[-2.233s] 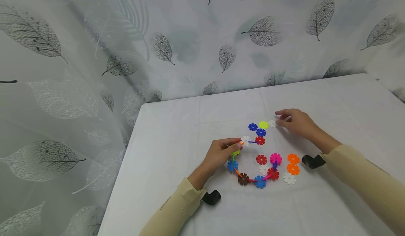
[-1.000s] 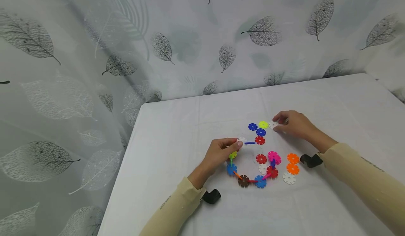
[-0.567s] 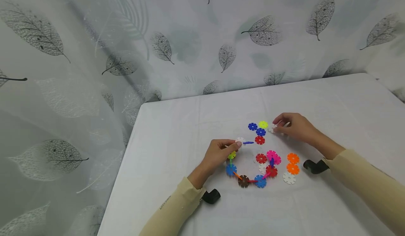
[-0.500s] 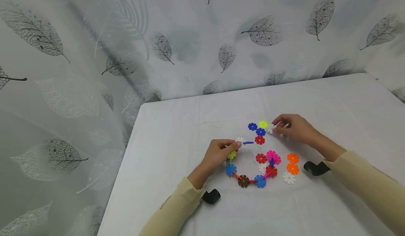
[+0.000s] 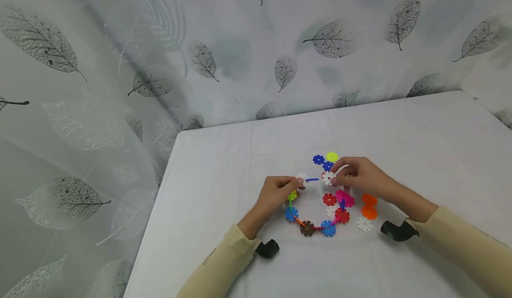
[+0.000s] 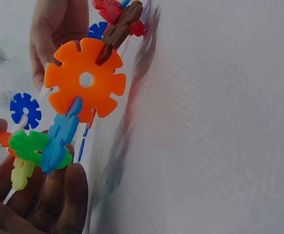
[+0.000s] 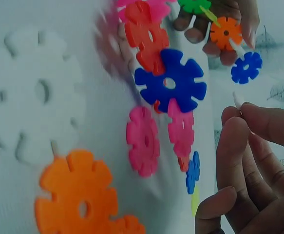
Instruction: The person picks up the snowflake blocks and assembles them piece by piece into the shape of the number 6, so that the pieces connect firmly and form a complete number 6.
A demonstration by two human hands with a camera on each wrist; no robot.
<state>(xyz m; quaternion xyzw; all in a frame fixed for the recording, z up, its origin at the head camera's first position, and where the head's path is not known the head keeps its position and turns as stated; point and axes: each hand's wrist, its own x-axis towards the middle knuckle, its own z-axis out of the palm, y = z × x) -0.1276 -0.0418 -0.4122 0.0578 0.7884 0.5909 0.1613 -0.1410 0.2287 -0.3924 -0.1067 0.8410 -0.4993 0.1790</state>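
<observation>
My left hand pinches one end of a curved chain of notched plastic interlocking discs, near a white disc. A blue disc sticks out edge-on from that white one. In the left wrist view, orange, light blue and green discs are slotted together above my fingers. My right hand holds a loose white disc between thumb and fingertips, just right of the blue disc and apart from it. The right wrist view shows this white disc nearly edge-on.
Loose discs lie on the white table: yellow and blue behind, red inside the chain's curve, orange and white at right. A leaf-print curtain hangs behind.
My right hand has picked up the white disc beside the yellow one and carried it left and nearer, towards the chain's blue end. My left hand has barely moved.
</observation>
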